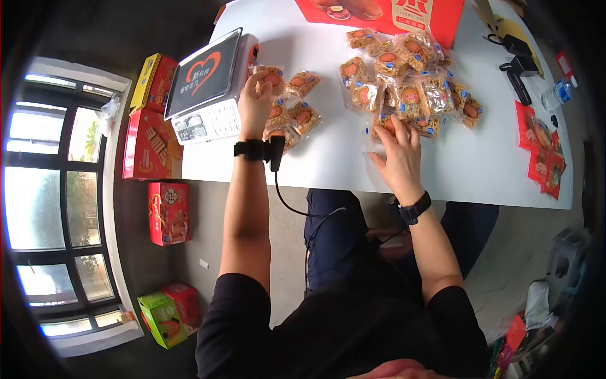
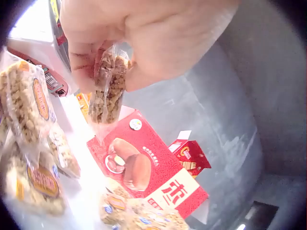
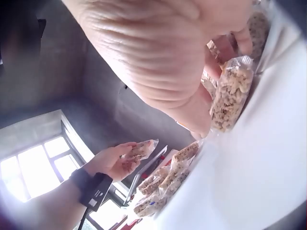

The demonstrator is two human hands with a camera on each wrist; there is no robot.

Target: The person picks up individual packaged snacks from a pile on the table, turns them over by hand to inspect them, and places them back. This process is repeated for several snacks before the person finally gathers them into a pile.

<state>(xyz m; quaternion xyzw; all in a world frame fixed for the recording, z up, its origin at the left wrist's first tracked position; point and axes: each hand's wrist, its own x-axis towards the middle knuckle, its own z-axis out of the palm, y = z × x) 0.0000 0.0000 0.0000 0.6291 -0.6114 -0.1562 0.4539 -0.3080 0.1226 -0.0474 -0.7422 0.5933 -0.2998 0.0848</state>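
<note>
My left hand pinches a clear-wrapped crunchy snack bar between thumb and fingers, holding it raised above a small group of similar bars beside the scale. In the right wrist view that held bar stands out from the fingertips. My right hand reaches to the near edge of a larger heap of wrapped bars. Its fingers touch a bar there, while the thumb is spread away from them. Red oval labels show on many of the wrappers.
A white weighing scale with a dark plate stands left of the small group. Behind the heap is a big red box. Red packets, a bottle and black adapters lie at the right. More boxes stand on the left.
</note>
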